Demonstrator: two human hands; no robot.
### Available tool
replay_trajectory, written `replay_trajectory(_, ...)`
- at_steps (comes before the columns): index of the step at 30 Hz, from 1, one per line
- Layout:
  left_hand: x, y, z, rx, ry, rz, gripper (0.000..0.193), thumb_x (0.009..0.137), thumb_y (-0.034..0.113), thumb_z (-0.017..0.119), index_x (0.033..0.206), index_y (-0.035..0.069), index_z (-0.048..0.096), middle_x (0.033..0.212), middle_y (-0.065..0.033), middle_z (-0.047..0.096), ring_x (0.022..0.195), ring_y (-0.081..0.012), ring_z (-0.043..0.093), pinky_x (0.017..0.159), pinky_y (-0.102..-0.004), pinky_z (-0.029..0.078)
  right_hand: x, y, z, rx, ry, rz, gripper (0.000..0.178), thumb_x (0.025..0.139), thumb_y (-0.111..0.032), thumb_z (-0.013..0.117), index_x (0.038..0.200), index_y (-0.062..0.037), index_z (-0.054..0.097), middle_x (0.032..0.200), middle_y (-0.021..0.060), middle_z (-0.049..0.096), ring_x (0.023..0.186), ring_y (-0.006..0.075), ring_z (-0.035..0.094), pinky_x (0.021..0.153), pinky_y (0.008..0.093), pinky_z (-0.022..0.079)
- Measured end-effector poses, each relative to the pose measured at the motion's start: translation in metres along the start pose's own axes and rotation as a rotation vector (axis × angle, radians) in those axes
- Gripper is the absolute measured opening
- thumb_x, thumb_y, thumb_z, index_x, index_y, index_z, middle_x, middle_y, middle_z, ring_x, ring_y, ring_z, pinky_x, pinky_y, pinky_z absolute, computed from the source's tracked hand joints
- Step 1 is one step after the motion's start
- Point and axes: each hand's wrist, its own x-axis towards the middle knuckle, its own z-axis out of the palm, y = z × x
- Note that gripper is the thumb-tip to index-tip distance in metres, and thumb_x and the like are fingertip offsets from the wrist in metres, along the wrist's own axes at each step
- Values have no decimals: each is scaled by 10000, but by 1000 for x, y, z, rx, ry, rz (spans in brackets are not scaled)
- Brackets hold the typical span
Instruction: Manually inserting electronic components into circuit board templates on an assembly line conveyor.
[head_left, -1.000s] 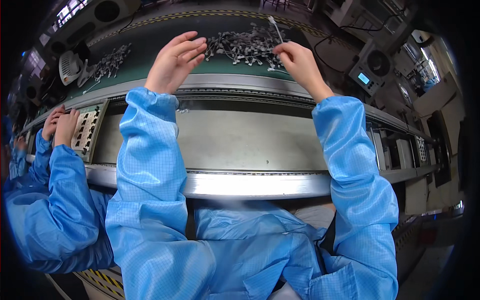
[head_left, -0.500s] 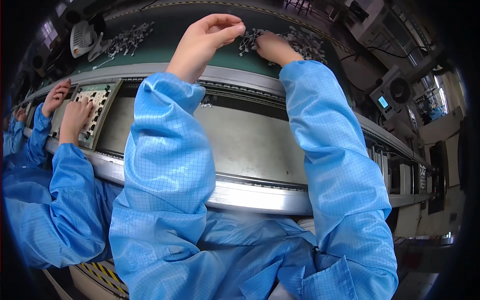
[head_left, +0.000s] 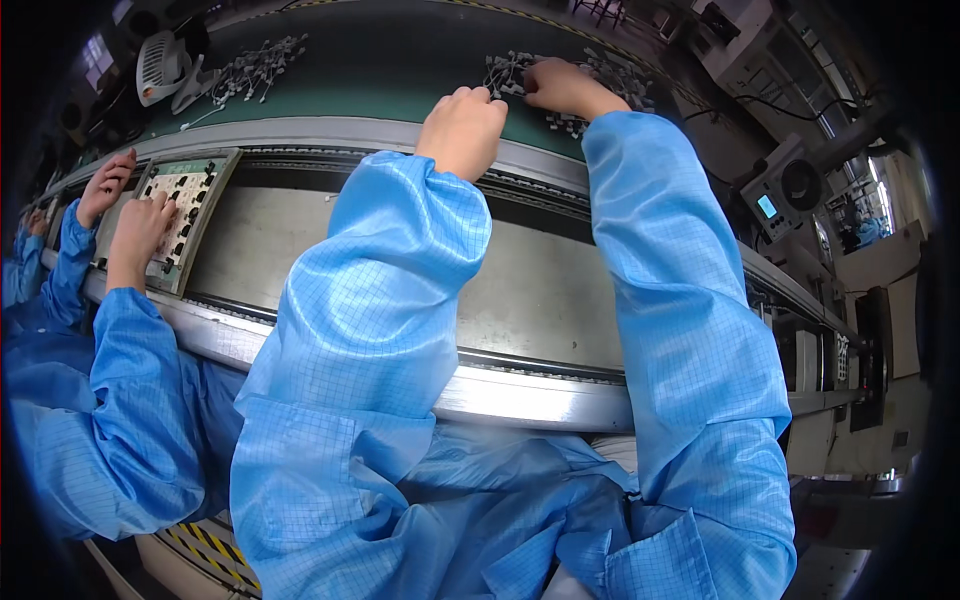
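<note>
Green worktop point(head_left: 350, 102) beyond the metal rail point(head_left: 345, 134) carries the heap of white leads point(head_left: 625, 78). Your right hand point(head_left: 562, 88) remains at this heap; whether its fingers grip a lead cannot be told. Your left hand point(head_left: 463, 130) has lowered toward the rail, fingers curled from view, contents undetermined. Judgement: picking is presently right-handed.

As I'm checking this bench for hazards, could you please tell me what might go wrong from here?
The right hand is at a jumbled pile of white leads; lifting one might drag others along. The left sleeve crosses over the near metal rail; its loose fabric could catch there, though I cannot tell whether they touch.
</note>
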Motion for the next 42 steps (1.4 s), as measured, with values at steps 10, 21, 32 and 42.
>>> replay_trajectory(10,3,27,12,1,-10,111,279,824,90,658,1092,15,661,997,-127,633,1015,-321,595,897,-425,513,-4,23,-8,394,77,172,332,784,-316,704,933,-29,781,807,161,733,738,257,703,656,355,537)
replay_trajectory(21,-7,30,31,-96,-69,49,292,898,208,653,1129,30,636,1072,-121,580,1067,-283,570,925,-411,506,0,15,-10,915,387,418,278,838,-261,728,914,5,748,746,18,661,588,87,539,531,242,402)
replay_trajectory(32,0,29,21,-114,11,58,203,831,80,634,1023,16,642,1046,-141,612,1056,-336,579,917,-436,497,10,4,-4,476,194,454,444,712,-396,750,842,28,721,718,154,681,592,240,630,587,375,503)
replay_trajectory(42,1,-1,21,-38,131,-18,218,769,24,656,986,30,635,1044,-132,614,1050,-320,585,915,-425,495,-33,3,-51,-67,-6,-90,205,820,-153,613,923,-20,730,945,169,706,885,353,679,792,441,542)
